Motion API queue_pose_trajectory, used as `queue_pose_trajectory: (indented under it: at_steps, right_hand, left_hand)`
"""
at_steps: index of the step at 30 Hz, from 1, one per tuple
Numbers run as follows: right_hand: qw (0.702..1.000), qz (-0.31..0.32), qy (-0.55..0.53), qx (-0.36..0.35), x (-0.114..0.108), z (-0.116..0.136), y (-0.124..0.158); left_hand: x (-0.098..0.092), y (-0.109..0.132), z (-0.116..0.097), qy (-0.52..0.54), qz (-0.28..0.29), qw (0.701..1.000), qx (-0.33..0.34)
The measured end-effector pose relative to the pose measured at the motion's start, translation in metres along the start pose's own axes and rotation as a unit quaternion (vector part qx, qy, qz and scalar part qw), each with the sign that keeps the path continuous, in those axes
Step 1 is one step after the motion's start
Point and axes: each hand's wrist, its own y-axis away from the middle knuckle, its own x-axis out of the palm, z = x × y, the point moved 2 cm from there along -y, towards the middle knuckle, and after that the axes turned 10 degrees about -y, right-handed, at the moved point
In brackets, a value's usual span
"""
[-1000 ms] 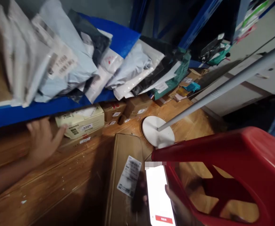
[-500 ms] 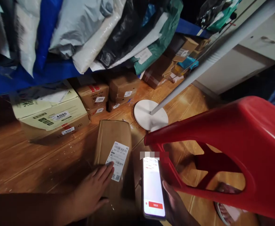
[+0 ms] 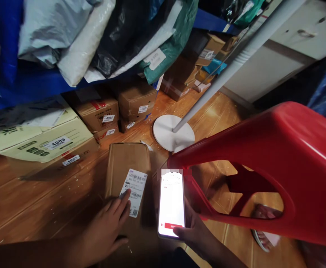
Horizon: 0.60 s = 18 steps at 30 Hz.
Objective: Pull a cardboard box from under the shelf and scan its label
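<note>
The left hand lies flat and open on the near end of a brown cardboard parcel, gripping nothing. Its fingers are stretched forward and a fingertip rests on the lower left corner of the white shipping label stuck to the parcel's top. The parcel lies lengthwise on the wooden floor, running away from the person.

Just to its right, the right hand is closed around the lower part of a phone, thumb across the bottom edge. The lit screen faces up, mostly white with a red bar low down. Phone and parcel sit side by side, apart.

Right of the phone stands a red stool, its near leg close behind the right hand. A sandalled foot shows through its opening.

Beyond the parcel a white round base sits on the floor with a pale pole slanting up to the right.

To the left, a cream box marked 4006 and brown boxes with number tags sit beneath a blue shelf. On the shelf are heaped mailer bags — grey, white, black and green.
</note>
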Motion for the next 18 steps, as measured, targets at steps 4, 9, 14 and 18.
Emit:
queue_pose_trajectory:
  at_steps: [4, 9, 14, 18]
  right_hand:
    - [0.999, 0.007, 0.028, -0.019, -0.002, -0.001, -0.001]
    - [0.998, 0.041, 0.019, -0.039, 0.002, -0.002, -0.005]
    - [0.997, 0.062, 0.002, -0.054, 0.004, -0.005, -0.010]
    - [0.996, 0.067, -0.009, -0.059, 0.004, -0.007, -0.013]
  left_hand:
    - [0.001, -0.001, 0.001, -0.017, -0.034, 0.999, 0.009]
    - [0.001, -0.003, 0.004, -0.007, 0.005, 1.000, 0.006]
    - [-0.011, -0.002, 0.004, -0.009, 0.058, 0.998, 0.004]
    - [-0.017, -0.003, 0.002, -0.008, 0.085, 0.996, 0.013]
